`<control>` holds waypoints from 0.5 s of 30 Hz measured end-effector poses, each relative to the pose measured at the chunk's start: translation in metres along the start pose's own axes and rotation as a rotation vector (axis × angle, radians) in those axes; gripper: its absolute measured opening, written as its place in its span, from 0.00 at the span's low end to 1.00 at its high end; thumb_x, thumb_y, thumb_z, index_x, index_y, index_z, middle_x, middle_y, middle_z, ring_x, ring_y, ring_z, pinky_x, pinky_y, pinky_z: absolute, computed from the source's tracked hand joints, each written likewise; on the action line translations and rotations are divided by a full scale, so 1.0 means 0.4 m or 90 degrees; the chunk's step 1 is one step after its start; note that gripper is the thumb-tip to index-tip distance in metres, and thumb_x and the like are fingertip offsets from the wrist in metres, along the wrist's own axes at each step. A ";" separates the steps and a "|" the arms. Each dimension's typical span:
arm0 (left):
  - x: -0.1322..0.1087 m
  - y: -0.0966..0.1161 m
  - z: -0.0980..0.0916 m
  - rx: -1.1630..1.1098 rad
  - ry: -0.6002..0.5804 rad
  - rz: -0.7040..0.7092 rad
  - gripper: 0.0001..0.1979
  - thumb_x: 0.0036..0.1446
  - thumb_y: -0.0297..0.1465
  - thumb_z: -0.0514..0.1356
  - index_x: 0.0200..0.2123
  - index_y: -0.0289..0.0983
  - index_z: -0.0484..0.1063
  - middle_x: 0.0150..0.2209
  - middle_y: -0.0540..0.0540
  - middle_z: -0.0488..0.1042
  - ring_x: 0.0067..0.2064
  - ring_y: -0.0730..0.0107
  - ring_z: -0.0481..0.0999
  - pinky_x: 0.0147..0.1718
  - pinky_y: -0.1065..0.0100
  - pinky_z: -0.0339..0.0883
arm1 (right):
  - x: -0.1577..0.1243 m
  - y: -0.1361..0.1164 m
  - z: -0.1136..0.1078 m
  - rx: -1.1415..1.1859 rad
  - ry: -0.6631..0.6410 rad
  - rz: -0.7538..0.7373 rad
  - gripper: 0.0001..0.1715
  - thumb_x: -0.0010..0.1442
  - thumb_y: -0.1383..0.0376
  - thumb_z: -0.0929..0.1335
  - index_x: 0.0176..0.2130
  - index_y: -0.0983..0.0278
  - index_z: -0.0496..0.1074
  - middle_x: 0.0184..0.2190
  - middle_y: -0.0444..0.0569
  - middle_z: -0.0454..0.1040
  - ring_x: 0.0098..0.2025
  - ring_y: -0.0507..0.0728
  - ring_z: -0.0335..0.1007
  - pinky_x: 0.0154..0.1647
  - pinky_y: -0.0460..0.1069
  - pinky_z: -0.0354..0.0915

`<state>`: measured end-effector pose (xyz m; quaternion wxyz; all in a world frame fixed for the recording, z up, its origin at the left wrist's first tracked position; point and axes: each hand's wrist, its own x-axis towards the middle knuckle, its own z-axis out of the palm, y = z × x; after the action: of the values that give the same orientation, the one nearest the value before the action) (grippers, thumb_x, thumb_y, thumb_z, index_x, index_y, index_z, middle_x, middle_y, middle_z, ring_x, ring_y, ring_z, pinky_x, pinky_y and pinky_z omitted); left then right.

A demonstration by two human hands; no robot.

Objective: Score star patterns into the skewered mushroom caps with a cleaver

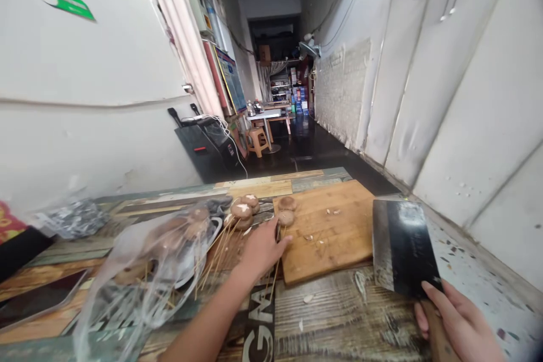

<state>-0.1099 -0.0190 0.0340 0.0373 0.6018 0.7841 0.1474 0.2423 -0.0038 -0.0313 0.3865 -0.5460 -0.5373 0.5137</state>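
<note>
My right hand [460, 317] is wrapped round the wooden handle of a cleaver [405, 246], its broad dark blade raised beside the right edge of the wooden cutting board [335, 243]. At the board's left edge my left hand [263, 244] has its fingers and thumb closed about a mushroom skewer [286, 218], just below its brown caps. The thin stick runs down past the thumb towards me. To the left of this hand lies a group of skewered mushrooms [241, 212], some caps cut with white crosses. Small pale scraps [333, 212] lie on the board.
A clear plastic bag [139, 271] with more mushrooms and sticks sits at the left, over a white tray [216, 232]. A phone [42, 297] lies at the table's left. Beyond the table are a black machine [210, 147], a stool [257, 141] and a small table [267, 114].
</note>
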 end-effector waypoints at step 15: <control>0.083 0.052 -0.003 -0.001 0.037 -0.059 0.21 0.54 0.47 0.56 0.37 0.34 0.71 0.35 0.41 0.77 0.39 0.54 0.77 0.34 0.63 0.65 | -0.041 -0.080 0.044 0.055 0.045 0.005 0.17 0.60 0.48 0.63 0.32 0.58 0.62 0.10 0.38 0.65 0.15 0.54 0.60 0.19 0.48 0.58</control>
<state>-0.1001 0.0174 0.0449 0.0222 0.5600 0.8119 0.1636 0.2209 -0.0184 -0.0010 0.4266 -0.5488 -0.4984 0.5180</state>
